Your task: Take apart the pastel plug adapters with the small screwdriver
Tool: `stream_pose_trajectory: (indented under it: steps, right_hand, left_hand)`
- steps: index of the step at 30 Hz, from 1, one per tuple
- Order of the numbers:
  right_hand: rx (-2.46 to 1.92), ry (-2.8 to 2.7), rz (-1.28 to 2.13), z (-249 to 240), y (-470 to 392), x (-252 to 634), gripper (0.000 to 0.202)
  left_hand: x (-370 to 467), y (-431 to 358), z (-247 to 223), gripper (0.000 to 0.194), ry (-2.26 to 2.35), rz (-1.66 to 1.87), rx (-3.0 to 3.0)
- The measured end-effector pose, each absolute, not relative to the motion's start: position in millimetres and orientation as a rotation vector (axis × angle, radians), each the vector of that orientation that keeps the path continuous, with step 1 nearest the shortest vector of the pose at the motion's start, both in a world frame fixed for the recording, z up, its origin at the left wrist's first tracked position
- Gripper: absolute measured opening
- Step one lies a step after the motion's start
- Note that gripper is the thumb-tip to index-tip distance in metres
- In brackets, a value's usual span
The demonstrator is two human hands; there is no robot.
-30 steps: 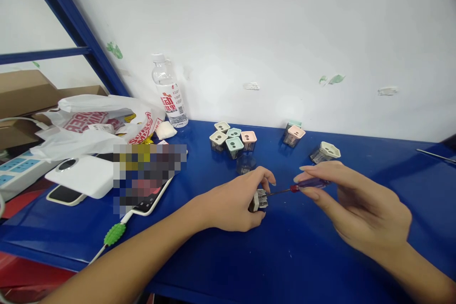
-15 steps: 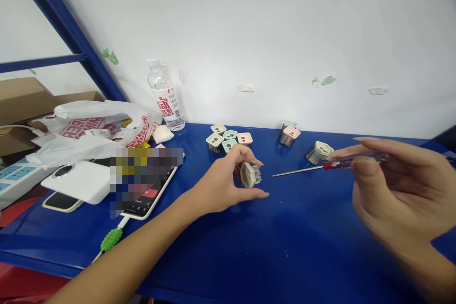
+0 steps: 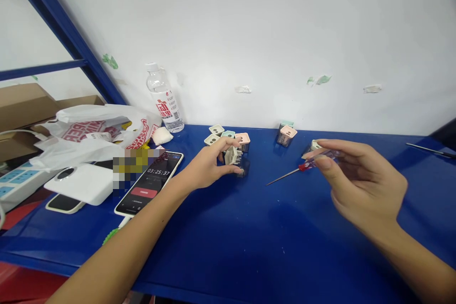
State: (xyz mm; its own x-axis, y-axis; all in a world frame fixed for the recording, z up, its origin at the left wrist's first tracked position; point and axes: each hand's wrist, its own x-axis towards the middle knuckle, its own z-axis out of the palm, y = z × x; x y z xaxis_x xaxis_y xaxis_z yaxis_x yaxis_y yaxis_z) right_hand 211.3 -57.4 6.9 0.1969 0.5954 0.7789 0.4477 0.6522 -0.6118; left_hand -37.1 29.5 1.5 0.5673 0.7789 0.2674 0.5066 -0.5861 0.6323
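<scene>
Between the thumb and fingers of my left hand is a cream pencil sharpener, turned on its side so its inner prongs face right. A dark see-through piece shows by my left thumb; I cannot tell whether it is held. My right hand grips a screwdriver by its clear handle with a red collar. Its thin shaft slants down-left, the tip apart from the sharpener. Several two-hole sharpeners in cream, mint and pink stand behind my left hand. A cream one is partly hidden behind my right hand.
A pink sharpener and a mint one stand near the wall. Leftward are a water bottle, a plastic bag, a phone with a timer, a white device and a power strip. Another thin metal shaft lies far right.
My left hand has moved left and away from me with the sharpener. My right hand has moved left with the screwdriver, whose shaft now slants more steeply. The dark piece has come into view.
</scene>
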Motion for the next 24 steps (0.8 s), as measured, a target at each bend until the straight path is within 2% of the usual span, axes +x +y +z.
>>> stream_pose_trajectory:
  steps: [7, 24]
  right_hand:
    - [-0.920, -1.510, 0.159, 5.4, -57.7, 214.4, 0.030]
    - [-1.000, -1.590, 0.190, 3.5, -58.1, 215.6, 0.028]
  left_hand:
    - [-37.2, 27.1, 6.1, 0.053, 0.982, 0.620, 2.468]
    - [-40.5, 17.9, 17.5, 0.057, 1.012, 0.399, 2.622]
